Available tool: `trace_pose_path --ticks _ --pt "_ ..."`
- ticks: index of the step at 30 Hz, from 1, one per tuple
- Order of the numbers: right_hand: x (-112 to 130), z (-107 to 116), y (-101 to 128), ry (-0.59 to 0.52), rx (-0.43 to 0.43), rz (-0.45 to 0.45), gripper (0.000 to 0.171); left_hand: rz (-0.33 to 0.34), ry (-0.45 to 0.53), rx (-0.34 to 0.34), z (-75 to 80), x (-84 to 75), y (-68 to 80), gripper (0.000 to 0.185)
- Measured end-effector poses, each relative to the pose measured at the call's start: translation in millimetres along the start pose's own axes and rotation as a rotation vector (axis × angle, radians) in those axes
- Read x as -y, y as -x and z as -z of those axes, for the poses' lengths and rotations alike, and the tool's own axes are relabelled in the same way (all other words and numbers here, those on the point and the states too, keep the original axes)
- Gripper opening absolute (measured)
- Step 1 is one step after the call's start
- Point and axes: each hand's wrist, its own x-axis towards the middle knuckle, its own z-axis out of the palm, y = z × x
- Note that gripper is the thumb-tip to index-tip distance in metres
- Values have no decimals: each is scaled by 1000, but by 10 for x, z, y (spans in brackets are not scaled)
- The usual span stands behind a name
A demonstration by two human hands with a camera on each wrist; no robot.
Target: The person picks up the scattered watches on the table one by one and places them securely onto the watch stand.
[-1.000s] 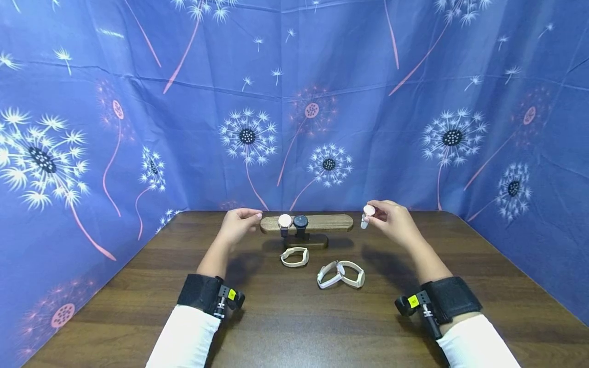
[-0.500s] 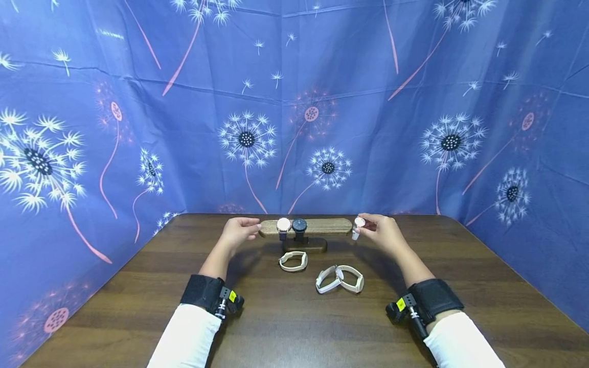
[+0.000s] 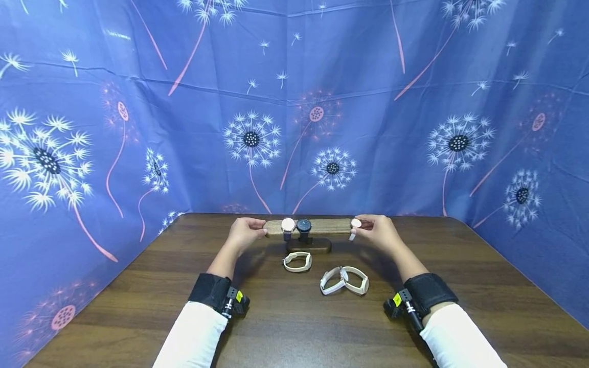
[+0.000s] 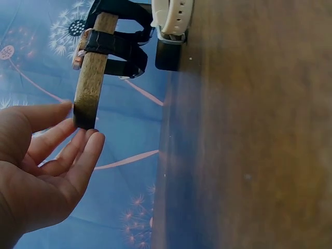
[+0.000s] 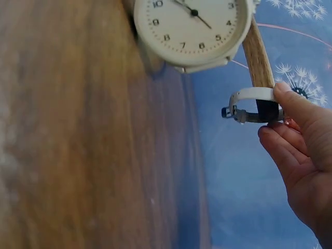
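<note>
A wooden watch stand stands at the back of the table. My left hand holds the left end of its bar, thumb on one side and fingertips on the other. My right hand pinches a white watch at the bar's right end. In the right wrist view, that watch's buckled strap loops around the bar's dark tip. Left of the bar's middle sit a pale-faced watch with a dark strap and a black watch, side by side.
In front of the stand, a cream watch lies on the wooden table. Nearer and to the right, a white watch and a cream watch touch. A blue dandelion-print cloth hangs behind and at both sides.
My right hand has carried the white watch leftward to the bar's right end, and its strap now goes around the tip. My left hand has moved from beside the left end to holding it.
</note>
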Motion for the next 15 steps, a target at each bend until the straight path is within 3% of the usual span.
trace_pose_path --ticks 8,15 --pt "-34 -44 -2 -43 23 -9 39 19 -33 3 -4 12 6 24" --pt "12 -15 -66 -99 56 -23 41 63 28 -6 15 -39 -36 27"
